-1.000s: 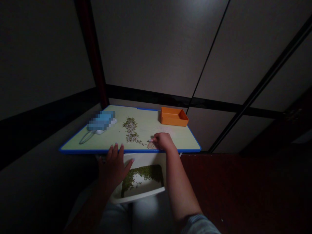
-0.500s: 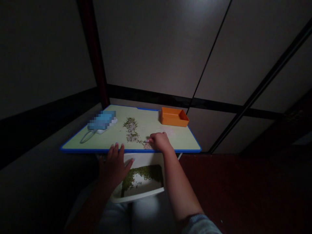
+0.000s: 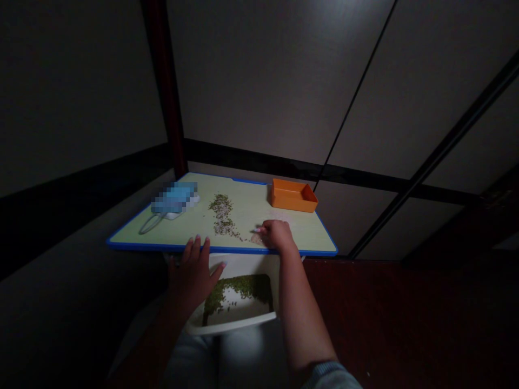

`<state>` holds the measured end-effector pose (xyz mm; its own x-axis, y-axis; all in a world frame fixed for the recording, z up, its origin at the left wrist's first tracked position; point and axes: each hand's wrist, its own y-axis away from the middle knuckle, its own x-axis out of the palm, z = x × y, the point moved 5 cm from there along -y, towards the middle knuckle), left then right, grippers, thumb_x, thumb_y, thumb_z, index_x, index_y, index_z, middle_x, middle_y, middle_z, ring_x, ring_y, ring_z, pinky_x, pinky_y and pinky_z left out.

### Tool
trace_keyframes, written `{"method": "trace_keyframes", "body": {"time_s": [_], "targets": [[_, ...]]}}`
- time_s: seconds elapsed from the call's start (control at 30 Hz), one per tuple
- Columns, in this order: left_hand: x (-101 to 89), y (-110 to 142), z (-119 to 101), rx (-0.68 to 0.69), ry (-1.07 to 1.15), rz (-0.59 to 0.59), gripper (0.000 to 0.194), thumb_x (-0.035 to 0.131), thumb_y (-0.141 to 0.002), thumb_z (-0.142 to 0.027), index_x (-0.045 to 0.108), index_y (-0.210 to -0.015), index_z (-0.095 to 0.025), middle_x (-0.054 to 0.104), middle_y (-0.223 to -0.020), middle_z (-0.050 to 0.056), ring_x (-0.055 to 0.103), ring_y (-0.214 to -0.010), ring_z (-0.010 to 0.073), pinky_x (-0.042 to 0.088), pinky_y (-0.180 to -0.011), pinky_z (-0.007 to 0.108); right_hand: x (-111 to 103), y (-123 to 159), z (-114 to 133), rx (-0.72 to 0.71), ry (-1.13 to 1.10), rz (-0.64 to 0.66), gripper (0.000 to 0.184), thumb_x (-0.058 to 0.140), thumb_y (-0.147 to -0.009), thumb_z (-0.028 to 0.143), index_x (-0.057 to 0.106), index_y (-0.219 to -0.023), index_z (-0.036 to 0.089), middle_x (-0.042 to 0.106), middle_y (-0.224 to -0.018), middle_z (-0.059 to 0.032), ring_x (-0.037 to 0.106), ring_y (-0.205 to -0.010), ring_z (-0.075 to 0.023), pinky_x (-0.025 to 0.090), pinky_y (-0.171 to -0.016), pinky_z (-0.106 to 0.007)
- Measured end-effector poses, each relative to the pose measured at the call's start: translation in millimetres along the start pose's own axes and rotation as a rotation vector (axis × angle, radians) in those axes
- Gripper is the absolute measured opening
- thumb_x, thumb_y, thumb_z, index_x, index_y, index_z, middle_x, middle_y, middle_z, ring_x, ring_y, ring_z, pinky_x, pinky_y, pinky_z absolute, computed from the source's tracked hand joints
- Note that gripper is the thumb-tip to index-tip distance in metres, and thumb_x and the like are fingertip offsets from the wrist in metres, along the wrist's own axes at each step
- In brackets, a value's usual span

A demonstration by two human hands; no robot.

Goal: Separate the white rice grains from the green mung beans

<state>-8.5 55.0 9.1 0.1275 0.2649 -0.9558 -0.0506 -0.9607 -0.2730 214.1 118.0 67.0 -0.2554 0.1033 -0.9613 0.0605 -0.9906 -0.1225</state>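
Beside mixed grains [image 3: 223,215] on the bench [image 3: 253,202], the right hand [image 3: 278,234] was curled, its grip unclear; the left hand [image 3: 193,276] was spread, empty

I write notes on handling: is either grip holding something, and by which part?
The left grip is open at the table's blue edge, nothing visibly held. The right grip is curled beside tan grains; whether it holds any cannot be told.

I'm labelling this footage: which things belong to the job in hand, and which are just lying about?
Job, judging by the hands:
scattered bits on the table, near the right hand
white bin of green bits, beside the left hand

Apparently lying about:
orange box, far right
blurred blue item, table's left
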Motion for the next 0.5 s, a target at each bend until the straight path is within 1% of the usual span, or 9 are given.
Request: {"method": "trace_keyframes", "body": {"time_s": [0.17, 0.5], "targets": [[0.6, -0.5, -0.5, 0.003, 0.001, 0.002, 0.071, 0.035, -0.086, -0.050, 0.031, -0.146, -0.012, 0.031, -0.159, 0.019, 0.024, -0.149, 0.0337, 0.030, -0.111, 0.067, 3.3, -4.5, 2.7, -0.005, 0.024, -0.039, 0.026, 0.055, -0.094, 0.043, 0.073, -0.090, 0.025, 0.076, -0.097, -0.0070, 0.065, -0.096, -0.0203, 0.034, -0.086, -0.031], [-0.5, 0.3, 0.5, -0.003, 0.000, 0.001, 0.071, 0.035, -0.086, -0.050, 0.032, -0.145, -0.012, 0.030, -0.159, 0.019, 0.025, -0.148, 0.0333, 0.030, -0.111, 0.066, 3.6, -2.5, 5.3, -0.041, 0.005, -0.013, 0.026, 0.054, -0.095, 0.041, 0.073, -0.091, 0.023, 0.076, -0.096, -0.0073, 0.065, -0.093, -0.0189, 0.034, -0.084, -0.030]]}}
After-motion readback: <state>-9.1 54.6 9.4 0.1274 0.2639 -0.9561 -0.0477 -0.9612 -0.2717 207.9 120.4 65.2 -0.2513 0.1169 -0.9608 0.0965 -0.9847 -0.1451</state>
